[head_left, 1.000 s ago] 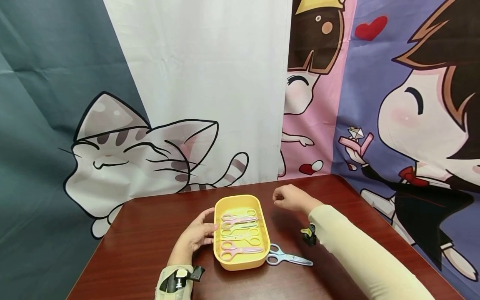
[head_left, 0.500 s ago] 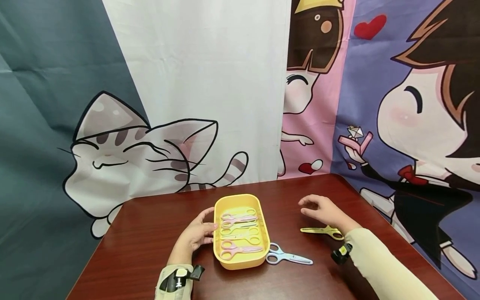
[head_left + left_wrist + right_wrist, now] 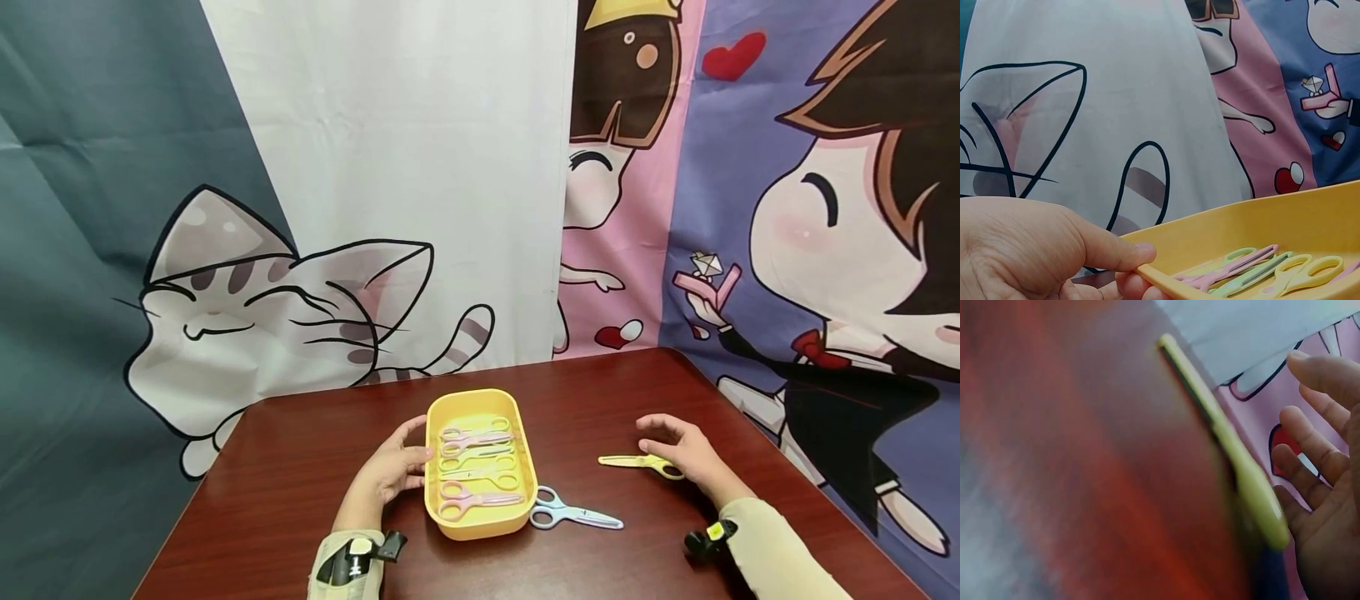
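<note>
My left hand holds the left side of a yellow plastic tray; in the left wrist view its thumb lies at the rim, with fingertips below it outside. Several children's scissors lie in the tray, among them pink scissors and yellow scissors. My right hand hovers over the handle end of other yellow scissors, which lie on the table. Its fingers are spread and loosely bent, holding nothing, and the right wrist view shows these scissors beside the palm.
Blue scissors lie on the dark red wooden table, with their handles against the tray's right side. Behind the table hangs a printed cartoon cloth. A wrist camera sits on the right sleeve.
My right hand has moved right and toward me, from beside the tray to the yellow scissors on the table, which its arm hid a second ago. The left hand and tray stay put.
</note>
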`<act>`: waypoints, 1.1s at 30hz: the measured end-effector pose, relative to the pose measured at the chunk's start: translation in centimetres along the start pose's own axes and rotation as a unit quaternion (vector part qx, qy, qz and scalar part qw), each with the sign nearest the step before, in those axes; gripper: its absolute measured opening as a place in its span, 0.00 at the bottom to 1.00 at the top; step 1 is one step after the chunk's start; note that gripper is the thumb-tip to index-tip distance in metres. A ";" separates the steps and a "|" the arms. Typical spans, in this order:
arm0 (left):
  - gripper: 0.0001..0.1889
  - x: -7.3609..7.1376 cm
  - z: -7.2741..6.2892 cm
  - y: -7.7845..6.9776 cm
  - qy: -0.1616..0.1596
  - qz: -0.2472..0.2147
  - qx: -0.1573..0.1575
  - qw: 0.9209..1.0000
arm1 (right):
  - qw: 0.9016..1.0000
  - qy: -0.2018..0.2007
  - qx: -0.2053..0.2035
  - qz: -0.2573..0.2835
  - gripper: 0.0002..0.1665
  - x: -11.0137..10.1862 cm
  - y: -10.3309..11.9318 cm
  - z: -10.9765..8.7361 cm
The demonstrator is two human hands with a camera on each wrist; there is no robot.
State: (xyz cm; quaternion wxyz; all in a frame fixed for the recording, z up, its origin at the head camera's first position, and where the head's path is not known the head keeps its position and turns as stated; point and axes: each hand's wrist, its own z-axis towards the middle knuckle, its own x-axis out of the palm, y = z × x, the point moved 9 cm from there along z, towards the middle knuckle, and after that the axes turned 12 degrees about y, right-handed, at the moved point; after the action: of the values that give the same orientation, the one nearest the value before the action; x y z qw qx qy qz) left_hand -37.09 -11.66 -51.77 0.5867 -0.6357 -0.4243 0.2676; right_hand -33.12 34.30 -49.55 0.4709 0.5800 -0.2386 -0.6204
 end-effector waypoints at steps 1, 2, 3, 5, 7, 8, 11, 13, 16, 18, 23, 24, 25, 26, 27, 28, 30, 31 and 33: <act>0.36 -0.1 0.0 0.0 -0.001 -0.001 0.001 1.000 | 1.000 0.003 -0.007 0.001 0.24 0.2 -0.1 -0.1; 0.36 -0.1 0.0 0.1 -0.002 -0.003 0.001 1.000 | 1.000 0.008 -0.020 -0.008 0.24 0.4 -0.2 -0.2; 0.36 -0.2 0.0 0.1 -0.002 -0.004 0.001 1.000 | 0.999 0.013 -0.029 -0.015 0.25 0.6 -0.2 -0.3; 0.36 -0.3 0.0 0.2 -0.003 -0.008 0.001 1.000 | 0.999 0.017 -0.039 -0.028 0.26 1.0 -0.2 -0.4; 0.36 -0.3 0.0 0.2 -0.001 -0.009 0.003 1.000 | 0.998 0.015 -0.036 -0.055 0.27 1.1 -0.4 -0.4; 0.36 -0.2 0.0 0.2 -0.001 -0.009 0.002 1.000 | 0.997 0.015 -0.035 -0.069 0.28 1.2 -0.4 -0.4; 0.36 -0.2 0.0 0.2 -0.002 -0.010 0.002 1.000 | 0.995 0.020 -0.030 -0.094 0.29 1.5 -0.5 -0.4; 0.36 -0.1 0.0 0.2 -0.003 -0.011 0.001 1.000 | 0.993 0.028 -0.035 -0.107 0.28 1.7 -0.6 -0.4; 0.36 -0.1 0.0 0.1 -0.002 -0.011 -0.001 1.000 | 0.992 0.037 -0.040 -0.114 0.27 1.9 -0.7 -0.3; 0.36 0.0 0.0 0.1 0.002 -0.010 -0.002 1.000 | 0.991 0.040 -0.039 -0.123 0.26 2.1 -0.7 -0.3; 0.37 0.4 -0.2 -0.3 0.016 -0.015 -0.005 1.000 | 0.989 0.035 -0.006 -0.146 0.23 2.1 -1.2 -0.4; 0.37 0.5 -0.4 -0.4 0.020 -0.015 -0.005 1.000 | 0.988 0.033 0.002 -0.151 0.22 2.1 -1.3 -0.5; 0.37 0.7 -0.5 -0.7 0.023 -0.015 -0.006 1.000 | 0.988 0.030 0.008 -0.154 0.22 2.0 -1.4 -0.5; 0.37 1.0 -0.7 -0.9 0.026 -0.014 -0.006 1.000 | 0.987 0.029 0.012 -0.160 0.21 2.0 -1.4 -0.5; 0.37 1.1 -0.8 -1.1 0.028 -0.014 -0.006 0.999 | 0.986 0.028 0.012 -0.163 0.21 2.0 -1.4 -0.5; 0.37 1.0 -0.8 -1.0 0.024 -0.013 -0.007 1.000 | 0.986 0.027 0.011 -0.166 0.20 2.0 -1.3 -0.5; 0.36 0.8 -0.5 -0.7 0.018 -0.010 -0.004 1.000 | 0.985 0.024 0.009 -0.169 0.19 2.0 -1.3 -0.6; 0.36 0.6 -0.3 -0.5 0.014 -0.010 -0.005 1.000 | 0.985 0.022 0.008 -0.168 0.19 2.0 -1.3 -0.5; 0.36 0.1 0.0 0.1 0.006 -0.009 -0.005 1.000 | 0.986 0.019 0.004 -0.165 0.18 2.0 -1.2 -0.5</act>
State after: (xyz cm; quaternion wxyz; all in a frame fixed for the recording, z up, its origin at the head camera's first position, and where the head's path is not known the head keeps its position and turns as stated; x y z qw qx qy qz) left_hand -37.07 -11.58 -51.83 0.5884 -0.6364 -0.4281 0.2561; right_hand -32.83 33.27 -51.67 0.3636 0.6250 -0.1331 -0.6778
